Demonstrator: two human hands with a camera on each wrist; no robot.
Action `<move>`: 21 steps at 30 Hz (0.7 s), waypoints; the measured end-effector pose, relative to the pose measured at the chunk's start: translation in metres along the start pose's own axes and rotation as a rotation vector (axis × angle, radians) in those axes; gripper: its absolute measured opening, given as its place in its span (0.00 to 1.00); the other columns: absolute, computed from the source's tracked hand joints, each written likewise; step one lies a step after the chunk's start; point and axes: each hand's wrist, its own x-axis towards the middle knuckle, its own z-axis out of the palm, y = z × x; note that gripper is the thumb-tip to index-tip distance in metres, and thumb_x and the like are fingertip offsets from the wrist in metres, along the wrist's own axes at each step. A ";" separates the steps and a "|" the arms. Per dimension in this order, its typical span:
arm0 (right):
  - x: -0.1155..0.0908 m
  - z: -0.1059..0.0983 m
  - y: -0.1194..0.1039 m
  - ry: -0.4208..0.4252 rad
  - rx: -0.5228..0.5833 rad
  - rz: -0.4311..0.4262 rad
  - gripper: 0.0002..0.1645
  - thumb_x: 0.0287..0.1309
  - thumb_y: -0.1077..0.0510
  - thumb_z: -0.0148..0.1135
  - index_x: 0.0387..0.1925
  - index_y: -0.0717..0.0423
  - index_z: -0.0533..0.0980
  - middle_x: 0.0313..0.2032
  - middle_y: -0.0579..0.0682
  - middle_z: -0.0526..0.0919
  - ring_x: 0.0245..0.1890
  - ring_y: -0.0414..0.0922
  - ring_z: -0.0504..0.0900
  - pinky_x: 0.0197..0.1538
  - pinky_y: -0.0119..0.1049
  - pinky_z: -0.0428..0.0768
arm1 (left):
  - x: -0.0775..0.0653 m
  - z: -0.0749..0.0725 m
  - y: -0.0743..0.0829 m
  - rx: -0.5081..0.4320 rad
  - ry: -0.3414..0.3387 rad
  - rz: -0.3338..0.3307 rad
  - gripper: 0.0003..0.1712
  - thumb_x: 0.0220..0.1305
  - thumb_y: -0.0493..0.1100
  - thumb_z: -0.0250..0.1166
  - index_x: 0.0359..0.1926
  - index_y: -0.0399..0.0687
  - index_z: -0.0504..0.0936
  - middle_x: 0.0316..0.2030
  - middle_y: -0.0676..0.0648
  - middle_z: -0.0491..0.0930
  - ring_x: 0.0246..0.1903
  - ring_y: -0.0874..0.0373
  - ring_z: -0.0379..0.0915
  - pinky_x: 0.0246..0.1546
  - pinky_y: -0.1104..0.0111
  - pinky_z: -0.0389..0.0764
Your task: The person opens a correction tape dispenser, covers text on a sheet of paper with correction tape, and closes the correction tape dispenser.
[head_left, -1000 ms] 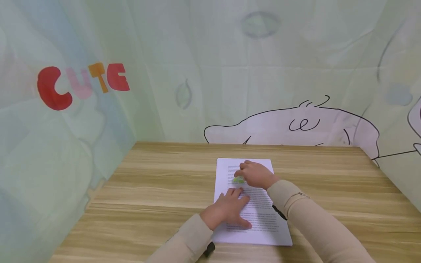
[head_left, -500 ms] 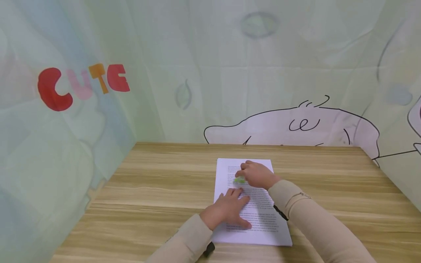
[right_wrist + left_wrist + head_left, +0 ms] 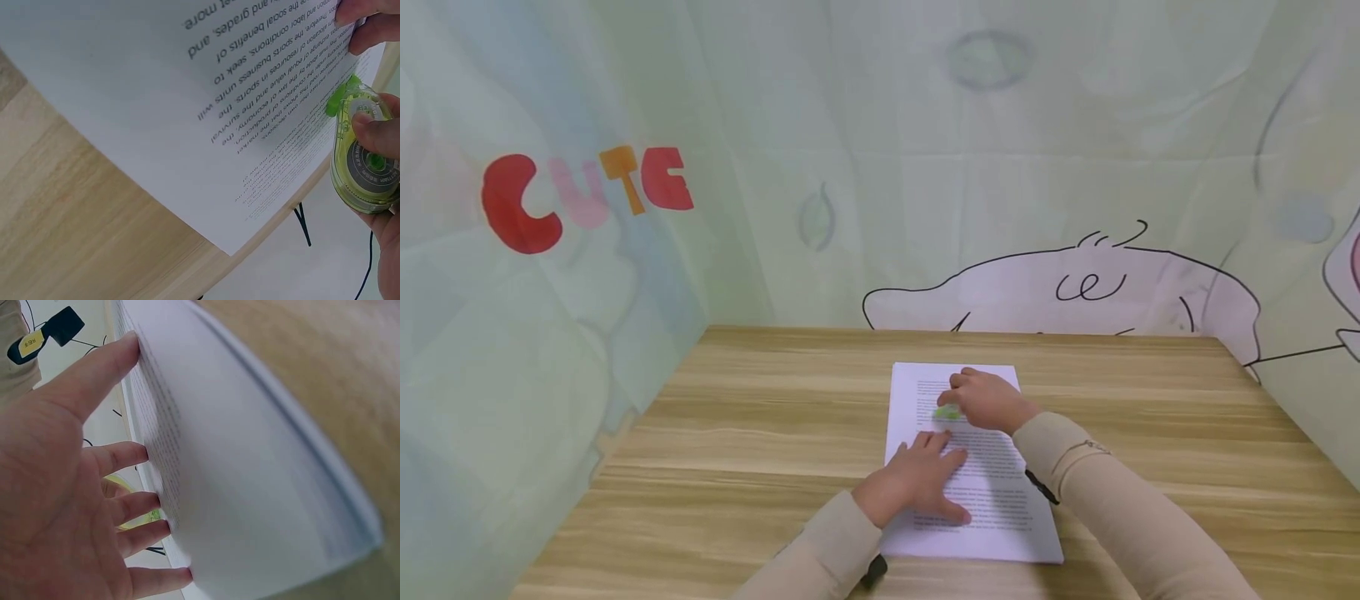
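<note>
A stack of printed paper (image 3: 992, 542) lies on the wooden table. My right hand (image 3: 991, 400) grips a clear yellow-green correction tape (image 3: 359, 181), its thumb on the round side. The green tip of the correction tape is down at a line of text in the upper part of the top sheet. Most of the tape's body is hidden by the hand in the head view. Lower on the page, my left hand (image 3: 919, 482) rests with spread fingers, the fingertips (image 3: 153, 453) touching the printed sheet. Both hands are on the paper, the right one farther from me.
The wooden table (image 3: 760, 417) extends around the paper on all sides. Behind it and at the left hang printed cloth walls (image 3: 820, 100). Dark straps (image 3: 28, 347) sit at the wrists, over light sleeves (image 3: 1120, 508).
My right hand and the correction tape have slid slightly to the right along the text line. The left hand has stayed in place on the page. The head view has shifted a little.
</note>
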 end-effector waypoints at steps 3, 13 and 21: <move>-0.001 0.002 0.001 0.004 0.001 0.003 0.20 0.50 0.70 0.57 0.39 0.45 0.81 0.34 0.47 0.80 0.35 0.45 0.78 0.41 0.37 0.79 | 0.000 0.000 0.000 -0.002 -0.002 -0.003 0.47 0.44 0.70 0.65 0.64 0.60 0.64 0.68 0.47 0.56 0.67 0.48 0.51 0.60 0.46 0.63; -0.002 0.002 0.005 -0.026 0.016 0.042 0.19 0.53 0.68 0.57 0.41 0.43 0.81 0.38 0.48 0.81 0.39 0.46 0.79 0.45 0.39 0.80 | 0.001 0.000 0.000 -0.001 -0.002 -0.001 0.47 0.45 0.70 0.64 0.65 0.59 0.64 0.68 0.46 0.56 0.67 0.48 0.51 0.61 0.46 0.63; -0.004 0.004 0.005 -0.024 0.016 0.046 0.19 0.52 0.68 0.57 0.41 0.43 0.81 0.37 0.48 0.81 0.38 0.45 0.78 0.44 0.38 0.80 | -0.001 0.000 0.000 -0.005 -0.005 0.000 0.47 0.45 0.69 0.64 0.65 0.59 0.64 0.68 0.46 0.56 0.67 0.48 0.51 0.61 0.46 0.63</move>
